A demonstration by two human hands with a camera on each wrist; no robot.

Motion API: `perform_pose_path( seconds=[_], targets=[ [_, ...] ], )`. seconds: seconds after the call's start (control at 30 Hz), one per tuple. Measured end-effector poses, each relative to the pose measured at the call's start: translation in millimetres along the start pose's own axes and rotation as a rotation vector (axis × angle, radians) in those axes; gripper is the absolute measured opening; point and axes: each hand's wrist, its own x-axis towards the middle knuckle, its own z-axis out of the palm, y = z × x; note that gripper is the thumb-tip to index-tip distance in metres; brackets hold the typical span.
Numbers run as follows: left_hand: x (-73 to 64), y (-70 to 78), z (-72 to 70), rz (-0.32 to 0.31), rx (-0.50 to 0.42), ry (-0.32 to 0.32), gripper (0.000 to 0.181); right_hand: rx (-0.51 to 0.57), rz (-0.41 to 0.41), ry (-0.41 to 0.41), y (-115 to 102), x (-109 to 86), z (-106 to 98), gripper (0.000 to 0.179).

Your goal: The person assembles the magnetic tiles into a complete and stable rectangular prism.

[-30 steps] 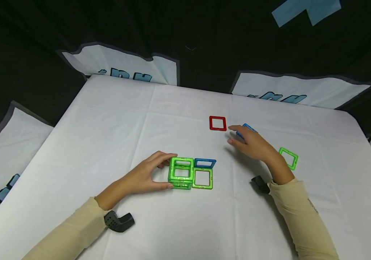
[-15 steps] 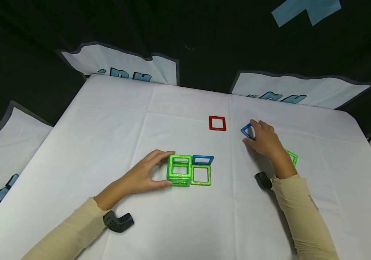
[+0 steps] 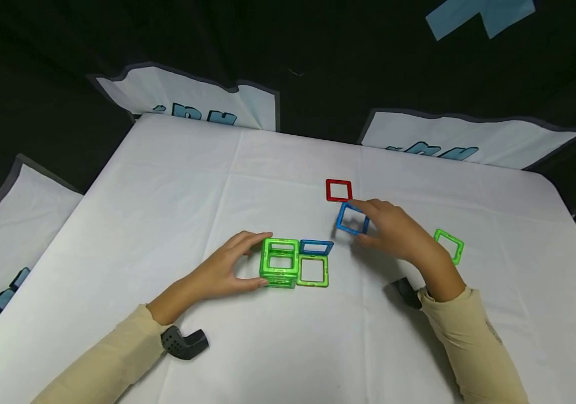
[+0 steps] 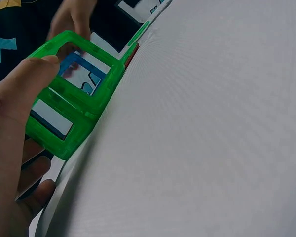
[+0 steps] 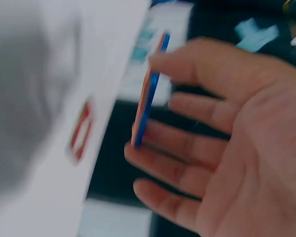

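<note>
My left hand (image 3: pixel 227 269) grips the left side of a green cube of magnetic tiles (image 3: pixel 280 275), thumb at the near edge and fingertips at the far edge. Joined to the cube's right side is a flat green square tile (image 3: pixel 326 271), with a blue tile (image 3: pixel 316 247) standing tilted along its far edge. Between thumb and fingertips my right hand (image 3: pixel 394 230) pinches a loose blue square tile (image 3: pixel 339 220), held above the cloth. The right wrist view shows that blue tile (image 5: pixel 149 106) edge-on. In the left wrist view the thumb lies on the green frame (image 4: pixel 84 103).
A red square tile (image 3: pixel 327 191) lies on the white cloth just beyond the held blue tile. Another green square tile (image 3: pixel 460 253) lies to the right, beside the right wrist. The cloth-covered table (image 3: pixel 166 185) ends at dark curtains at the back.
The right hand has picked up the loose blue tile and carried it left and toward me. The left hand stays on the cube, which has shifted slightly away from me.
</note>
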Motion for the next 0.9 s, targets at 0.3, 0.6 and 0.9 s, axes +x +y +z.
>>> perform_pose_path(
  seconds=[0.3, 0.6, 0.9],
  targets=[
    [0.9, -1.1, 0.1, -0.016, 0.000, -0.011, 0.077, -0.030, -0.335, 0.000, -45.5, -27.1, -0.4, 0.063],
    [0.4, -1.6, 0.9, -0.029, -0.002, -0.015, 0.077, -0.056, -0.393, 0.008, -52.2, -26.4, 8.7, 0.059],
    [0.5, -0.4, 0.3, -0.033, -0.006, -0.023, 0.077, -0.066, -0.400, 0.031, -53.4, -26.4, 11.5, 0.058]
  ],
)
